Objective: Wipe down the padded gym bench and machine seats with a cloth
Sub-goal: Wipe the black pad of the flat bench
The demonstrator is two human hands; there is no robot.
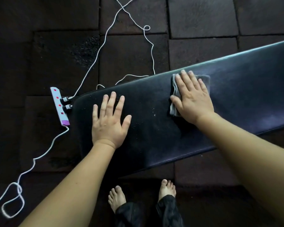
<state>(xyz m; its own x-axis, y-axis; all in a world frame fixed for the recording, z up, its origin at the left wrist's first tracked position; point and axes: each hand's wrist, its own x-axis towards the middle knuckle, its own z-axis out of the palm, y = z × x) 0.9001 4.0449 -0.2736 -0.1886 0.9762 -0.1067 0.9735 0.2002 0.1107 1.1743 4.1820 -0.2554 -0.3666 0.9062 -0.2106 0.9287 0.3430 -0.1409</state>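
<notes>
A long black padded bench runs from the middle of the view up to the right edge. Its near left part carries small pale specks. My left hand lies flat on the pad near the bench's left end, fingers spread and straight. My right hand presses flat on a folded grey cloth further right on the pad. The cloth shows at the left of the hand and beyond the fingertips; the rest is hidden under the palm.
A white power strip with two plugs lies on the dark rubber floor tiles just left of the bench end. White cables trail across the floor above and to the lower left. My bare feet stand below the bench.
</notes>
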